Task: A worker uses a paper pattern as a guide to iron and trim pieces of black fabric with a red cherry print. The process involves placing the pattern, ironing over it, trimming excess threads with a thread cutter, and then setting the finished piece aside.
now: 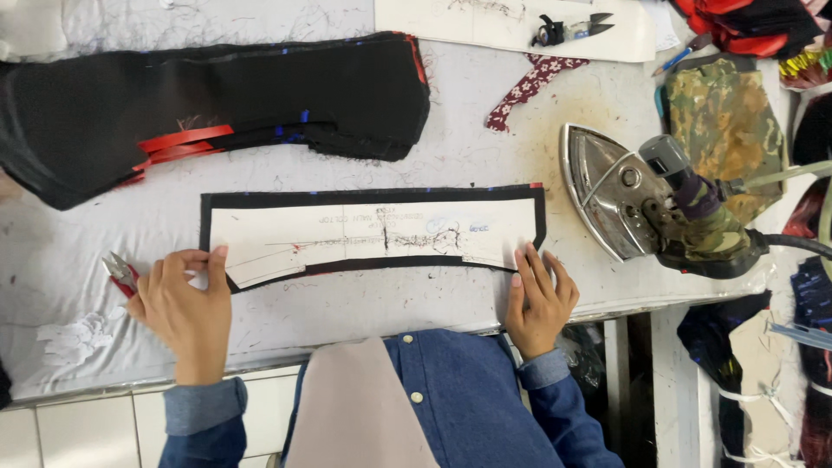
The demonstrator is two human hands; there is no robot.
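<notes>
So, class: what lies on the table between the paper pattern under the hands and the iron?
In the head view, only bare white table cover separates the paper pattern from the iron.

No packages, signs or screens on the table — only a long white paper pattern point(373, 236) with handwritten marks, lying on black fabric point(373, 198) at centre.

Sewing workshop: iron point(637, 204), paper pattern point(373, 234) on black fabric point(217, 95), thread snips point(572, 29).
</notes>
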